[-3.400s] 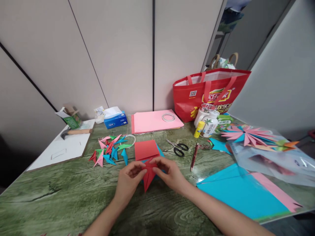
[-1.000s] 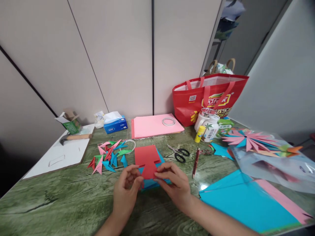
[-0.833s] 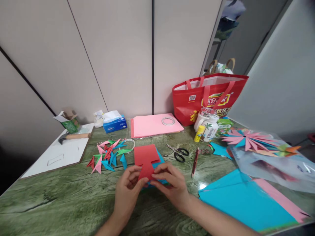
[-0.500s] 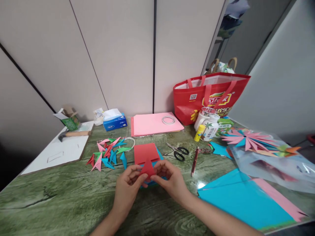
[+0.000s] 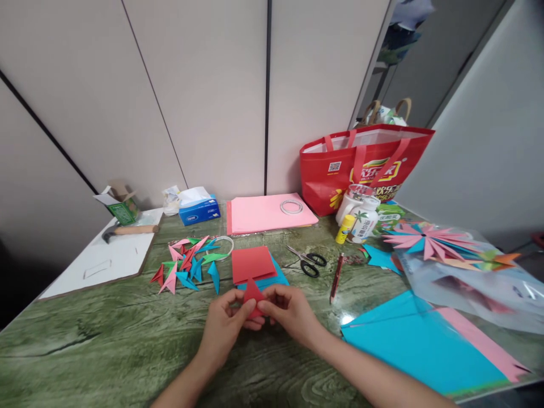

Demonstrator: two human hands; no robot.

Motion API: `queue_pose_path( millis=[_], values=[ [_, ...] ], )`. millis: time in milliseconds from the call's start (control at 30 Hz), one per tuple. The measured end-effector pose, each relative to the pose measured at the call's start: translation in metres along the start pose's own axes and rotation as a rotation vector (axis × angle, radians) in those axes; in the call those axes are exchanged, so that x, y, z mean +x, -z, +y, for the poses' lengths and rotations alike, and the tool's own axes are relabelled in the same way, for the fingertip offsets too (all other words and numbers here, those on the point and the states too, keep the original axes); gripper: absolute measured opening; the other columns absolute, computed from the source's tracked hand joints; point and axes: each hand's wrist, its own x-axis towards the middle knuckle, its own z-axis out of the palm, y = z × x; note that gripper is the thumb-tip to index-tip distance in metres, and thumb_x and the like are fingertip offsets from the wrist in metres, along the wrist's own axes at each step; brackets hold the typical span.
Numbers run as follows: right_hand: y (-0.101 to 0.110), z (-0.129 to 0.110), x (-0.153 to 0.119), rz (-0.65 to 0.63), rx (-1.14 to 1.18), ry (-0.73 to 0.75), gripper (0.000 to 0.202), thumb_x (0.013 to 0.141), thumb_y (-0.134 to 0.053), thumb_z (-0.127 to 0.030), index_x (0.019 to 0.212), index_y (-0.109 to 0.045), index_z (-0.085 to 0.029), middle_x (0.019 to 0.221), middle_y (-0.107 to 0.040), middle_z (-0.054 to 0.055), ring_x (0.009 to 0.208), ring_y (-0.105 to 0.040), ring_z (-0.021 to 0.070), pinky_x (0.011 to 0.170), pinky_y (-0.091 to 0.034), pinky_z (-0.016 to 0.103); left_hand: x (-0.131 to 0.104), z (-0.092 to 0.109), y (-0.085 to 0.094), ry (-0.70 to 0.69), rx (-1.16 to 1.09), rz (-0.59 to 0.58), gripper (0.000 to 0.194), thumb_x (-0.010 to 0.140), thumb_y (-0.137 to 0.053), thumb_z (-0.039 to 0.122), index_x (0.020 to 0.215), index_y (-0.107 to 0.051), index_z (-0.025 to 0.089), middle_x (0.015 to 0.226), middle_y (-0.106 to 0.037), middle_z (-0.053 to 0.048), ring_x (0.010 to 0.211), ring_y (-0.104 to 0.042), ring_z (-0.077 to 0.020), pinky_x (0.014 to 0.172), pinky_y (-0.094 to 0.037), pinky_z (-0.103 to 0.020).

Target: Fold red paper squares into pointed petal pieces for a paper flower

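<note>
A small folded piece of red paper (image 5: 254, 293) is pinched between both hands, its point facing away from me. My left hand (image 5: 228, 322) grips its left side with the thumb on top. From the right, my right hand (image 5: 289, 310) holds the other edge between thumb and fingers. Just beyond the hands lie red paper squares (image 5: 253, 264), with blue paper (image 5: 278, 276) under them. To the left is a loose pile of folded paper pieces (image 5: 187, 265) in red, pink, blue and green. Scissors (image 5: 310, 262) with black handles lie to the right.
A pen (image 5: 337, 277) and a yellow glue stick (image 5: 345, 229) are at right, near a white jar (image 5: 364, 222) and a red bag (image 5: 361, 170). Blue sheets (image 5: 419, 345) cover the right front. A hammer (image 5: 130, 229) rests on a white board (image 5: 96, 263); a tissue box (image 5: 199, 211) stands behind.
Both hands have drawn slightly down and closer together, uncovering more of the blue paper. The folded red piece looks narrower between the fingers.
</note>
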Motion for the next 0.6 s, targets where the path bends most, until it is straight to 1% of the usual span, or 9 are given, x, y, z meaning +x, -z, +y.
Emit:
queue_pose_path(
  millis=[100, 167, 267, 333, 433, 600],
  values=[
    [0.002, -0.002, 0.002, 0.005, 0.025, 0.002, 0.028, 0.064, -0.066, -0.039, 0.076, -0.059, -0.016, 0.064, -0.056, 0.000, 0.053, -0.050, 0.0097, 0.048, -0.044, 0.022, 0.001, 0.002, 0.000, -0.022, -0.064, 0.044, 0.024, 0.066, -0.068, 0.032, 0.080, -0.059, 0.015, 0.075, -0.066, -0.001, 0.060, -0.067, -0.0178, 0.057, -0.057, -0.030],
    [0.004, -0.002, 0.004, 0.002, 0.009, -0.005, 0.028, 0.065, -0.064, -0.043, 0.071, -0.059, -0.015, 0.064, -0.056, 0.000, 0.053, -0.050, 0.0099, 0.047, -0.044, 0.022, 0.001, 0.004, 0.002, -0.018, -0.088, 0.048, 0.025, 0.067, -0.067, 0.032, 0.084, -0.058, 0.016, 0.081, -0.066, -0.001, 0.063, -0.067, -0.0184, 0.059, -0.057, -0.031],
    [0.007, 0.000, 0.005, 0.025, -0.001, -0.009, 0.030, 0.065, -0.064, -0.045, 0.066, -0.057, -0.015, 0.058, -0.053, -0.001, 0.049, -0.048, 0.0092, 0.044, -0.042, 0.022, 0.002, 0.008, 0.005, 0.023, -0.079, -0.028, 0.029, 0.067, -0.067, 0.031, 0.090, -0.058, 0.015, 0.085, -0.067, -0.004, 0.067, -0.067, -0.0205, 0.065, -0.056, -0.034],
    [0.008, 0.002, 0.006, 0.039, -0.012, -0.022, 0.031, 0.064, -0.063, -0.045, 0.064, -0.056, -0.015, 0.054, -0.051, -0.002, 0.046, -0.047, 0.0089, 0.042, -0.041, 0.021, 0.003, 0.010, 0.007, 0.048, -0.064, -0.070, 0.029, 0.066, -0.068, 0.029, 0.089, -0.058, 0.015, 0.082, -0.068, -0.004, 0.069, -0.068, -0.0217, 0.068, -0.056, -0.035],
    [0.008, 0.002, 0.006, 0.034, -0.043, -0.038, 0.031, 0.065, -0.062, -0.045, 0.063, -0.054, -0.015, 0.054, -0.050, -0.002, 0.043, -0.045, 0.0081, 0.040, -0.040, 0.021, 0.004, 0.012, 0.008, 0.056, -0.040, -0.100, 0.028, 0.065, -0.069, 0.028, 0.087, -0.058, 0.014, 0.081, -0.069, -0.005, 0.069, -0.068, -0.0220, 0.067, -0.056, -0.034],
    [0.005, -0.002, 0.004, 0.013, -0.028, -0.015, 0.030, 0.067, -0.060, -0.045, 0.064, -0.052, -0.016, 0.055, -0.049, -0.003, 0.045, -0.046, 0.0076, 0.040, -0.042, 0.020, 0.002, 0.011, 0.007, 0.032, -0.016, -0.104, 0.035, 0.067, -0.067, 0.030, 0.096, -0.055, 0.015, 0.085, -0.069, -0.006, 0.064, -0.068, -0.0207, 0.060, -0.056, -0.032]
  ],
)
